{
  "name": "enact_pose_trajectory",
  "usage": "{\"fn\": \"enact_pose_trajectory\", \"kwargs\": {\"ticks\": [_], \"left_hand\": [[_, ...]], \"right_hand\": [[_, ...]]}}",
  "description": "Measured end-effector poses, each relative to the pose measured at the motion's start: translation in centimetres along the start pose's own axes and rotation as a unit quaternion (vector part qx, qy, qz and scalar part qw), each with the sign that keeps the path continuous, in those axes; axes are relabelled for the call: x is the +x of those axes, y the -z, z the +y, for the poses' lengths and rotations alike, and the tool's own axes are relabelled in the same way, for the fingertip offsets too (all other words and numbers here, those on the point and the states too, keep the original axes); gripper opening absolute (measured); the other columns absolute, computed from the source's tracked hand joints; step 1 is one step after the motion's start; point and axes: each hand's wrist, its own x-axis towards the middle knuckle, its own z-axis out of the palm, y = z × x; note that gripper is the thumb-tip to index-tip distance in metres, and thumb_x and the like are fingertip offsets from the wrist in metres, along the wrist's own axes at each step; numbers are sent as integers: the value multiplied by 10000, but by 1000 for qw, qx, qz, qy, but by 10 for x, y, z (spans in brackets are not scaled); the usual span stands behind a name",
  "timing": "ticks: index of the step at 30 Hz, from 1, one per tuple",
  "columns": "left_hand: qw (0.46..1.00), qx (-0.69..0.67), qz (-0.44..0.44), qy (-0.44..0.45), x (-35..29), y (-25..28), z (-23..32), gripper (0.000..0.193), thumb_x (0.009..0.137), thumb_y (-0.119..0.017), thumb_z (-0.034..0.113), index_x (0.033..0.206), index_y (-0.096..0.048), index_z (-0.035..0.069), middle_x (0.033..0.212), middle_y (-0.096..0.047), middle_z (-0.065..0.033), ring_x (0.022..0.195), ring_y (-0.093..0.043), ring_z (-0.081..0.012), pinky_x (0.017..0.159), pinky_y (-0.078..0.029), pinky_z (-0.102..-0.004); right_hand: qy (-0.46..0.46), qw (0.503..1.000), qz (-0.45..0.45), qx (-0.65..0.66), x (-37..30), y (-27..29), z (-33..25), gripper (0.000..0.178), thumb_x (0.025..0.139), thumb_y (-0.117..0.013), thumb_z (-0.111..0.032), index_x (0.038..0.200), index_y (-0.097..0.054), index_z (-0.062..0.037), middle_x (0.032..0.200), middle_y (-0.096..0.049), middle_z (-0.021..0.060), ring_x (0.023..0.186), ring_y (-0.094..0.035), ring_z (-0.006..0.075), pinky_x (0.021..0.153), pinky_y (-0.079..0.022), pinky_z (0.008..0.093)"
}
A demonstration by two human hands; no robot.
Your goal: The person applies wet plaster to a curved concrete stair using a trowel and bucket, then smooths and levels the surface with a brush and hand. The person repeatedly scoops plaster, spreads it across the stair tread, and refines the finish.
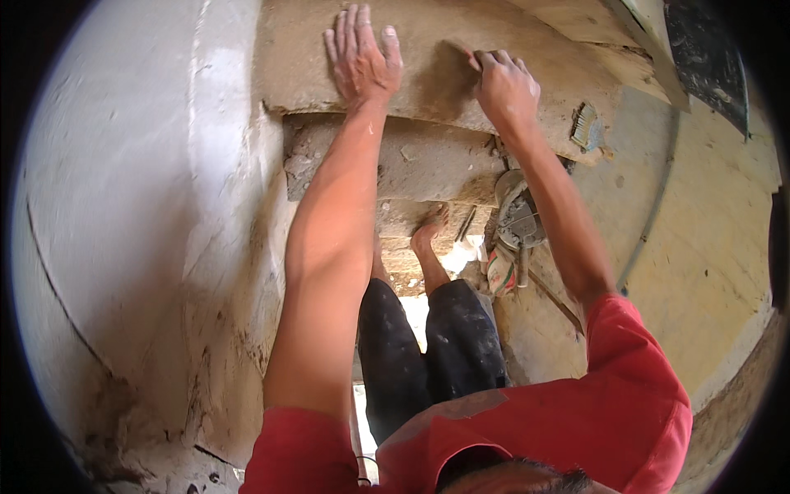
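The left hand is lying open on the upper step; the right hand is bending its fingers over it, grip unclear. A brush is resting at the step's right end.

Head-worn fisheye (left of pair), facing steeply downward, near

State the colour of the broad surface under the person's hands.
The surface is dusty tan-brown; the head view shows it best.
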Motion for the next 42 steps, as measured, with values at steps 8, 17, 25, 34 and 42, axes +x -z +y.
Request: {"fn": "enact_pose_trajectory", "kwargs": {"ticks": [8,17,25,34,42], "left_hand": [[987,-100,-125,-23,-156,88,-2,538,968,-544,159,1483,-523,5,1558,-507,-204,1499,-410,-396,1259,-204,-627],[940,-55,-319,-111,-162,75,13,472,951,-557,121,1407,-556,0,1518,-525,-191,1464,-441,-377,1250,-272,-599],[951,-67,-283,-108,-170,69,14,460,947,-589,131,1369,-554,-46,1452,-549,-258,1404,-481,-431,1230,-304,-602],[967,-120,-226,20,-200,103,9,361,991,-519,121,1311,-626,-7,1425,-590,-224,1336,-525,-440,1178,-368,-572],[998,-23,-51,19,-125,93,28,347,1038,-525,152,1317,-630,-25,1398,-613,-229,1299,-567,-419,1120,-412,-533]], "right_hand": [[41,983,-134,119,30,20,-78,193,966,-638,-240,1100,-747,-155,1096,-718,92,1069,-696,308,828,-600,466],[142,936,-293,136,109,5,-146,284,988,-606,-227,1193,-743,-86,1154,-682,145,1123,-660,343,860,-589,468],[207,953,-185,123,152,5,-194,244,961,-583,-159,1079,-739,-13,1067,-700,147,1055,-659,301,837,-598,424],[37,993,-70,92,90,-11,-78,222,940,-625,-213,1070,-777,-117,1174,-714,109,1143,-672,297,793,-626,409],[-14,976,-149,157,-37,29,64,332,912,-620,-77,1177,-764,-216,1161,-740,56,1027,-723,250,807,-618,379]]}}
